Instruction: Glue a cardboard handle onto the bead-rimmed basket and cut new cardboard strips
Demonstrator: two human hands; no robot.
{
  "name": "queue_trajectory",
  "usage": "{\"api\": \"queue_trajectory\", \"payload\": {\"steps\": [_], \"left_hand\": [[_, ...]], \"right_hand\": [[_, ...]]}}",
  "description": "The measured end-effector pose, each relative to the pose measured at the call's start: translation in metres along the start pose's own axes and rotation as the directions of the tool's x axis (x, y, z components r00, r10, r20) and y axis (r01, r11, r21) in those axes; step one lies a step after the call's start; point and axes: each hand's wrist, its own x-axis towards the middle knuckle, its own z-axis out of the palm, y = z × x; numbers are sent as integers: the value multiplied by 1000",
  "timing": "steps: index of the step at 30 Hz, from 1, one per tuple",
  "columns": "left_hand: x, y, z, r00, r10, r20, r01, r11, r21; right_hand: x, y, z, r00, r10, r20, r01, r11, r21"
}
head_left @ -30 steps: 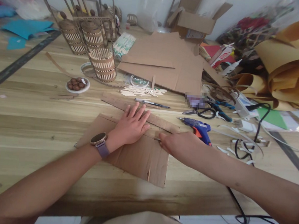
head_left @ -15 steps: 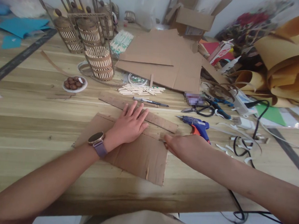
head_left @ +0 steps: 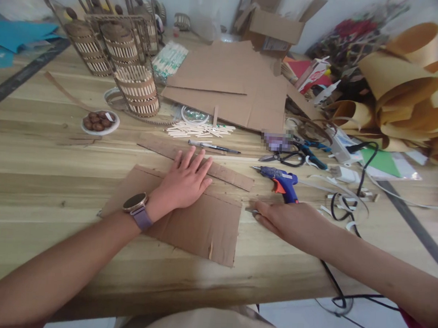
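My left hand point(head_left: 183, 182), with a watch on its wrist, lies flat with fingers spread across a brown cardboard strip point(head_left: 236, 176) and the top edge of a cardboard sheet point(head_left: 196, 227) on the wooden table point(head_left: 36, 172). Just off the sheet's right edge, my right hand point(head_left: 285, 221) is closed around a small thin tool whose tip shows at the fingers; I cannot make out what it is. A blue glue gun point(head_left: 277, 178) lies just beyond my right hand.
Behind lie a pen point(head_left: 213, 147), a pile of wooden sticks point(head_left: 201, 129), scissors point(head_left: 289, 158), large cardboard sheets point(head_left: 231, 85), stick-built lanterns point(head_left: 134, 87), a small dish of brown pieces point(head_left: 100, 122) and rolled brown paper point(head_left: 405, 91). A black cable point(head_left: 344, 211) runs off the table's front right.
My right hand has slid rightward along the strip's edge and off the cardboard sheet onto the table. My left hand has stayed pressed flat in place.
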Motion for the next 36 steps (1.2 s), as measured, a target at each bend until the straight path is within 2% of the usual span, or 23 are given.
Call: {"api": "queue_trajectory", "payload": {"steps": [3, 5, 7, 10, 13, 22, 28, 36], "left_hand": [[0, -1, 1, 1000, 10, -15, -10, 999, -35], [0, -3, 3, 999, 7, -45, -10, 997, -73], [1, -5, 5, 996, -11, -88, 0, 992, -125], [2, -10, 8, 989, -45, -141, 13, 975, -222], [4, -14, 11, 985, -67, -160, 16, 954, -300], [4, -15, 12, 983, -54, -175, -7, 943, -332], [3, -13, 10, 987, -42, -157, -3, 961, -275], [3, -9, 5, 993, -77, -85, 58, 976, -208]], "right_hand": [[4, -8, -20, 996, 39, 77, -41, 999, 30], [13, -20, -31, 996, 74, 48, -75, 997, 14], [26, -35, -38, 999, 49, 15, -50, 999, 7], [47, -53, -45, 1000, -10, -23, 10, 999, 34], [60, -63, -50, 1000, -17, -15, 18, 999, 39], [69, -78, -67, 998, -22, 60, 23, 1000, -15], [70, -74, -59, 998, -55, 22, 56, 995, -77], [26, -35, -23, 999, -36, 7, 37, 989, -146]]}}
